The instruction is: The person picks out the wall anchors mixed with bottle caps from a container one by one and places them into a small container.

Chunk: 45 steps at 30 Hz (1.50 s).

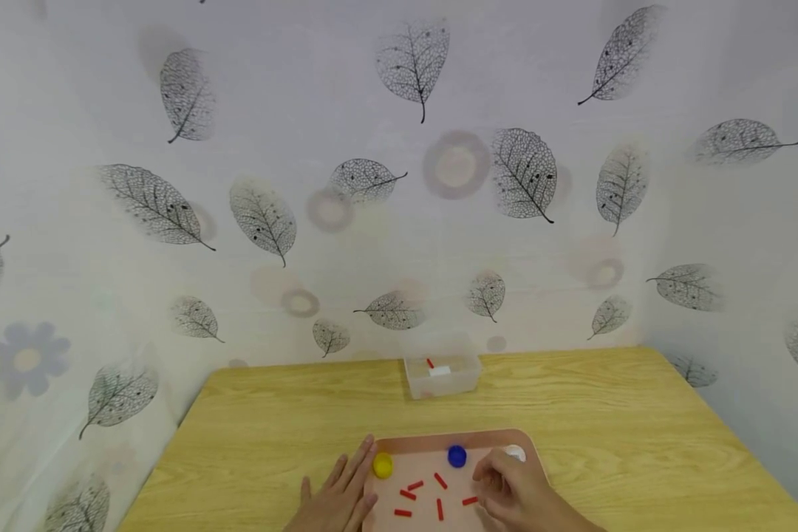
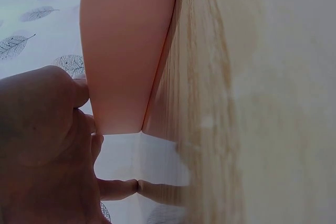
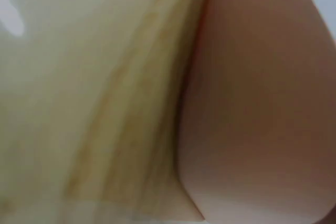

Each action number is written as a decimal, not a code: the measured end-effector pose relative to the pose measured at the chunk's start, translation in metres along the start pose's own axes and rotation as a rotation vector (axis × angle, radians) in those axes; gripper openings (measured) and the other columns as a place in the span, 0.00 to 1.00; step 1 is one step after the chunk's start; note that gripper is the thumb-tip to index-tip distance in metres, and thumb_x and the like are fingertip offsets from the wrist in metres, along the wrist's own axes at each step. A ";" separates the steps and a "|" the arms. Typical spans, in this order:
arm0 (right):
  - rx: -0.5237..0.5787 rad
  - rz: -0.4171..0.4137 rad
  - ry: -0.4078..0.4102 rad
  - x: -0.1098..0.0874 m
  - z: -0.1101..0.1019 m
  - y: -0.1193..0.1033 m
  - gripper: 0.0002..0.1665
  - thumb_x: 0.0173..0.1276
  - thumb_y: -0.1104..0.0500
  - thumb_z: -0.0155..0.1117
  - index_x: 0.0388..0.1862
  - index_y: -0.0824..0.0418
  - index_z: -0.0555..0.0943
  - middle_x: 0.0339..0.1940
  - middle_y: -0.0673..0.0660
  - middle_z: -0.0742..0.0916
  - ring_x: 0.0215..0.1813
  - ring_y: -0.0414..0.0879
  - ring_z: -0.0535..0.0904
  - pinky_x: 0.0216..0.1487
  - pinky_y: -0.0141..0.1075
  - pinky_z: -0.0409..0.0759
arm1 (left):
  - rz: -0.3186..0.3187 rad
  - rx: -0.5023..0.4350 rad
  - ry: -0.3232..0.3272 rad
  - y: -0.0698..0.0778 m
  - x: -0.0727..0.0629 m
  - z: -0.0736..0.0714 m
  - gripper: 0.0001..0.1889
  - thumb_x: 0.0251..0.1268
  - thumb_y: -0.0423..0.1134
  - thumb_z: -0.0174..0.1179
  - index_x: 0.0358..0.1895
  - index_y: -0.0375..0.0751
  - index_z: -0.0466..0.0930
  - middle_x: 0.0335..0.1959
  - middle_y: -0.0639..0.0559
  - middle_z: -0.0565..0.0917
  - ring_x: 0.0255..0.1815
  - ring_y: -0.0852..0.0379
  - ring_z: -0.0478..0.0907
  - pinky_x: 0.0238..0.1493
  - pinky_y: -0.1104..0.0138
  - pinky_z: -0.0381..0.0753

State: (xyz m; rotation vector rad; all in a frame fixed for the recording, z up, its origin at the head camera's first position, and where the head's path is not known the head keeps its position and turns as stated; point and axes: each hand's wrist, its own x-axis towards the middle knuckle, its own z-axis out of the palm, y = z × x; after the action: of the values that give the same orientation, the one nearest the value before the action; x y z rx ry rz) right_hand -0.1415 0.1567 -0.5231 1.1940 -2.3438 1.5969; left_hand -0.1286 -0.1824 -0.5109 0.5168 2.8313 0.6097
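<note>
My left hand (image 1: pixel 339 491) lies at the left rim of the pink tray (image 1: pixel 412 445), fingers straight and spread. The left wrist view shows that hand (image 2: pixel 47 124) against the tray's outer wall (image 2: pixel 128 51). Over the tray's right side, my right hand (image 1: pixel 515 491) has its fingers curled inward; I cannot tell whether they hold anything. Several short red sticks (image 1: pixel 440 510) lie scattered on the tray floor, one (image 1: pixel 470 501) right beside the right fingers. Along the far side sit a yellow round cap (image 1: pixel 382 465), a blue one (image 1: pixel 457 456) and a white one (image 1: pixel 516 452), partly hidden by the right hand.
Behind the tray, near the table's back edge, stands a clear plastic box (image 1: pixel 442 384) with a red stick and a white piece inside. The wood-grain table (image 1: pixel 259 414) meets a leaf-patterned cloth (image 1: pixel 346 244) at the back and sides.
</note>
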 end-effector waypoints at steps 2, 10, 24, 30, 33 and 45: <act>-0.071 -0.064 0.005 0.000 0.003 0.006 0.16 0.59 0.78 0.67 0.40 0.62 0.79 0.29 0.53 0.81 0.29 0.39 0.76 0.29 0.26 0.77 | 0.001 0.005 0.000 0.000 0.000 0.000 0.35 0.80 0.68 0.29 0.85 0.64 0.43 0.85 0.64 0.44 0.77 0.34 0.61 0.54 0.14 0.44; -0.360 -0.136 -0.023 -0.005 0.006 0.013 0.17 0.57 0.71 0.72 0.40 0.57 0.77 0.33 0.46 0.78 0.36 0.31 0.72 0.31 0.23 0.75 | -0.006 0.016 -0.007 0.001 -0.001 -0.001 0.36 0.80 0.69 0.29 0.85 0.64 0.43 0.85 0.64 0.44 0.77 0.35 0.62 0.54 0.14 0.45; -0.435 -0.183 -0.026 -0.004 0.011 0.014 0.16 0.55 0.72 0.72 0.33 0.54 0.79 0.33 0.45 0.77 0.37 0.30 0.72 0.35 0.17 0.72 | -0.018 0.027 -0.017 0.000 -0.002 0.000 0.36 0.79 0.70 0.29 0.85 0.66 0.43 0.85 0.65 0.45 0.76 0.35 0.63 0.54 0.14 0.46; -0.477 -0.210 -0.037 -0.005 0.010 0.015 0.15 0.57 0.72 0.72 0.35 0.56 0.78 0.33 0.45 0.77 0.37 0.30 0.73 0.36 0.15 0.71 | -0.023 0.024 -0.025 0.000 -0.002 -0.001 0.37 0.78 0.71 0.29 0.85 0.65 0.43 0.85 0.64 0.45 0.76 0.34 0.62 0.54 0.14 0.45; -0.496 -0.221 -0.032 -0.004 0.010 0.014 0.17 0.54 0.73 0.72 0.35 0.56 0.78 0.33 0.44 0.77 0.36 0.30 0.72 0.36 0.14 0.71 | -0.019 0.023 -0.023 0.000 -0.002 0.000 0.37 0.79 0.70 0.29 0.85 0.64 0.43 0.85 0.64 0.45 0.76 0.34 0.63 0.54 0.14 0.45; -0.476 -0.218 -0.005 -0.003 0.010 0.010 0.16 0.57 0.72 0.72 0.37 0.55 0.77 0.33 0.44 0.77 0.37 0.30 0.71 0.36 0.16 0.70 | -0.005 0.019 -0.016 -0.002 0.000 0.001 0.36 0.79 0.70 0.29 0.85 0.65 0.42 0.85 0.64 0.44 0.76 0.34 0.62 0.54 0.13 0.45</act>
State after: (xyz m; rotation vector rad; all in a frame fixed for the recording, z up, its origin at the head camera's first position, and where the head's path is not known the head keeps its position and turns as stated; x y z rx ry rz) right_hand -0.1422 0.1523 -0.5371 1.2754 -2.3092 0.8993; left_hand -0.1284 -0.1838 -0.5125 0.5156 2.8250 0.5759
